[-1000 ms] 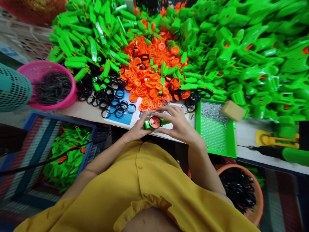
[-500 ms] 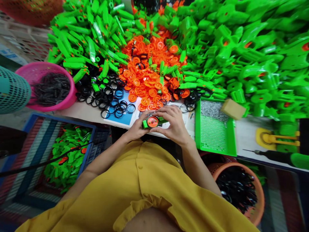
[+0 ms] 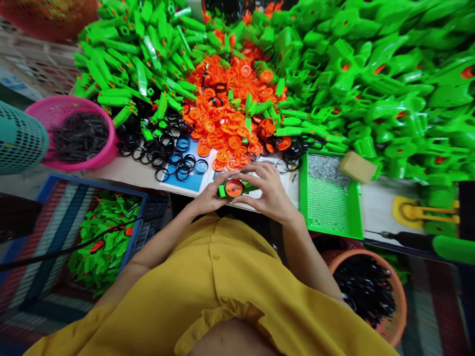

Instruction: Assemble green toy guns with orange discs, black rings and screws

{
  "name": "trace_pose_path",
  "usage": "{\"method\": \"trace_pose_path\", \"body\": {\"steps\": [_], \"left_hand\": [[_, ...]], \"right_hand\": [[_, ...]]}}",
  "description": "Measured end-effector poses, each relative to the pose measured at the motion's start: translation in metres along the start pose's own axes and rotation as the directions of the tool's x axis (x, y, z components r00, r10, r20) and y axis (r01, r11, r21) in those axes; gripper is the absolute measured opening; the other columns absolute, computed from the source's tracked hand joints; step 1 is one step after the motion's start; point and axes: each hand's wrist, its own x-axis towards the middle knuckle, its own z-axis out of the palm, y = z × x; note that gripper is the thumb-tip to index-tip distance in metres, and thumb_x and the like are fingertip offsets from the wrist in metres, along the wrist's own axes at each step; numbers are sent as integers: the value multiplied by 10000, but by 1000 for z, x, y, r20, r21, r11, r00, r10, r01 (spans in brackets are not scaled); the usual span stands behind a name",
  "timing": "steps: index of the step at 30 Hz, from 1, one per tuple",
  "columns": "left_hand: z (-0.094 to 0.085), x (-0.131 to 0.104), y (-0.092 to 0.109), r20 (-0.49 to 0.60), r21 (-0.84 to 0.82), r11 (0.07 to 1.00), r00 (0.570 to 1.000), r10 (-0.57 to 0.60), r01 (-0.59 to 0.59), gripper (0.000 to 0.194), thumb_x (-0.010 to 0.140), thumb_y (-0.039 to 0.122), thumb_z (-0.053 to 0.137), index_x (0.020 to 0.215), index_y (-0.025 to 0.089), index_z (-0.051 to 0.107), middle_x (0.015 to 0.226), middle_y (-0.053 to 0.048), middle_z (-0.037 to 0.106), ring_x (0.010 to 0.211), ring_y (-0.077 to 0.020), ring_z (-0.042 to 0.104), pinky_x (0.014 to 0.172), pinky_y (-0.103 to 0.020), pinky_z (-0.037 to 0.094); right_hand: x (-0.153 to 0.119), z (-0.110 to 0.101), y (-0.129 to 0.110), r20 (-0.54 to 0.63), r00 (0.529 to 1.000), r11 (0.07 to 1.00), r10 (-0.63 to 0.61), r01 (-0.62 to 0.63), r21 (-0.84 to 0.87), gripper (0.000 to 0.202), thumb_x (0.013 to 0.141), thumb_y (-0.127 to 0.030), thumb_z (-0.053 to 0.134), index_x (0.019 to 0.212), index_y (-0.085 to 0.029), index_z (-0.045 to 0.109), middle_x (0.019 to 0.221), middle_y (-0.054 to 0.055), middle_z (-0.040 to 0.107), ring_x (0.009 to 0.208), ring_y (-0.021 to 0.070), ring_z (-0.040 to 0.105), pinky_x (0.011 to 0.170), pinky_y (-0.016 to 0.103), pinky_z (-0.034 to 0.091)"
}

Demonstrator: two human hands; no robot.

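Note:
A small green part with an orange disc and a black ring round it (image 3: 234, 189) is held between my hands at the table's front edge. My left hand (image 3: 212, 196) is closed on its left side. The fingers of my right hand (image 3: 267, 190) curve over its right side and grip it too. Just beyond my hands lie loose orange discs (image 3: 234, 143) in a heap. Several black rings (image 3: 183, 167) lie on a blue and white sheet (image 3: 193, 182) ahead of my left hand.
Green parts (image 3: 393, 89) are piled along the back and right. A green tray (image 3: 331, 207) with small metal pieces, a tan block (image 3: 358, 167) and a screwdriver (image 3: 419, 241) are at the right. A pink basket (image 3: 111, 143) is left; a blue crate (image 3: 137, 222) and an orange basket (image 3: 399, 301) are below.
The held green part has turned slightly, showing its orange disc more squarely. My right hand has shifted a little. The screwdriver at the right has moved slightly lower.

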Motion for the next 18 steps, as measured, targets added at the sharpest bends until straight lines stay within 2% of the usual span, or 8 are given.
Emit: {"method": "trace_pose_path", "body": {"steps": [6,11,14,18], "left_hand": [[-5,1,6,56,2,1000,998,-2,2,739,765,383,769,1418,224,461,1474,-134,496,1338,-311,526,1121,-421,437],[-12,-5,3,143,-78,997,990,20,-9,734,780,513,729,1406,212,492,1446,-132,521,1356,-343,498,1132,-452,423],[-9,-6,-1,84,-117,993,996,-25,34,743,787,580,708,1400,213,503,1409,-130,548,1315,-343,525,1113,-453,429],[-3,-4,-6,39,-101,994,998,-45,49,775,761,578,749,1400,211,510,1401,-121,547,1291,-322,526,1108,-412,414]], "right_hand": [[6,-10,2,122,992,1000,-26,26,-5,553,793,-647,677,1252,-338,687,1163,80,678,1114,290,560,1012,480,357],[5,-8,-1,124,992,1000,-25,23,11,569,754,-598,733,1264,-352,680,1192,76,666,1124,278,560,1003,461,380],[5,-7,-1,108,994,1000,-22,21,13,593,740,-565,758,1289,-361,664,1238,81,644,1159,279,550,1019,468,388],[7,-7,1,112,993,999,-25,22,27,595,745,-552,757,1300,-363,653,1241,79,637,1170,274,545,1046,474,392]]}}
